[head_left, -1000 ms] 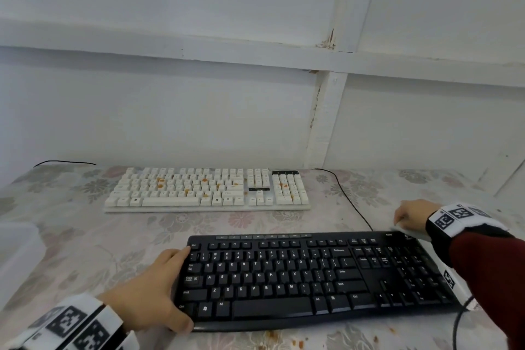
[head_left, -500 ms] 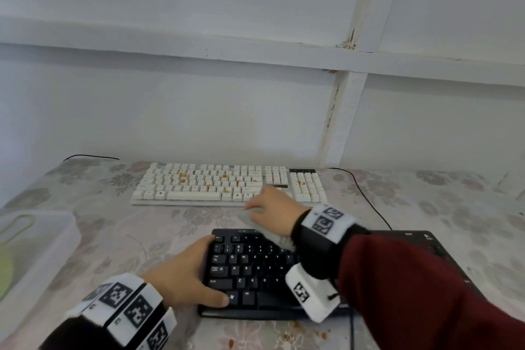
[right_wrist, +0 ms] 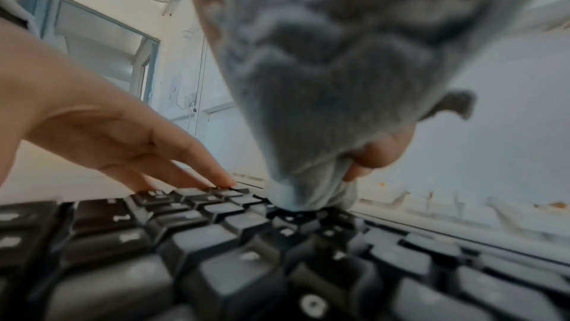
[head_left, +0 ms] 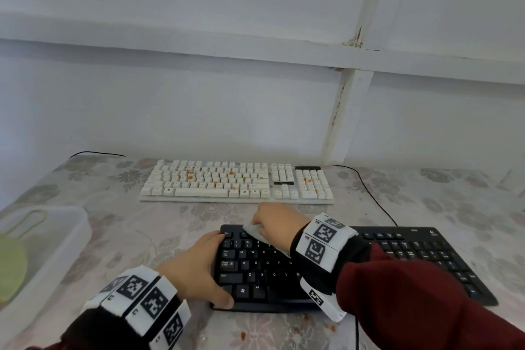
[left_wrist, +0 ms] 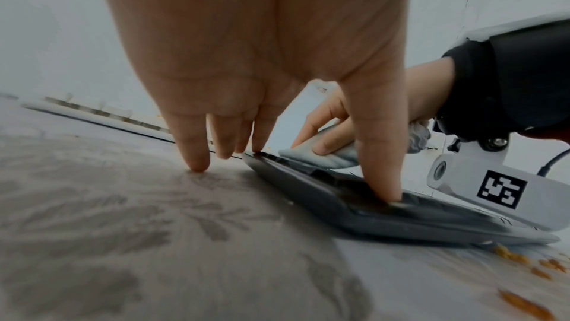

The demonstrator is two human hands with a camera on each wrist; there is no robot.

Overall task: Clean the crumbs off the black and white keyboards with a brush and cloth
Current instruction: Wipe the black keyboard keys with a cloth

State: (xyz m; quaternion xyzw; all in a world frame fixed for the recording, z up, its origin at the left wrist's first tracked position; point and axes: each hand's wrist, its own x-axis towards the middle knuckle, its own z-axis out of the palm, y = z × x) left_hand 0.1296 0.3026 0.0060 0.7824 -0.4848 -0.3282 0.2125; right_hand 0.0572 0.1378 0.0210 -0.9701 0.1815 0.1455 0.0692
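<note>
The black keyboard (head_left: 412, 253) lies near the table's front edge. My right hand (head_left: 274, 224) grips a bunched grey cloth (head_left: 254, 231) and presses it on the keyboard's top-left keys (right_wrist: 287, 219). The same cloth (right_wrist: 324, 82) fills the right wrist view. My left hand (head_left: 199, 261) rests open at the keyboard's left end, thumb (left_wrist: 382, 180) on its front corner, straight fingers (left_wrist: 197, 151) touching the table beside it. The white keyboard (head_left: 235, 182), dotted with orange crumbs, lies further back. No brush can be made out.
A clear plastic box (head_left: 37, 258) with a green item inside stands at the left edge. Orange crumbs (head_left: 312, 324) lie on the floral tablecloth (head_left: 440, 202) in front of the black keyboard. A black cable (head_left: 369, 193) runs between the keyboards. A white wall closes the back.
My right hand has swept with the cloth from the black keyboard's right end across to its top-left keys. The left hand stays at the left end. The view has shifted left.
</note>
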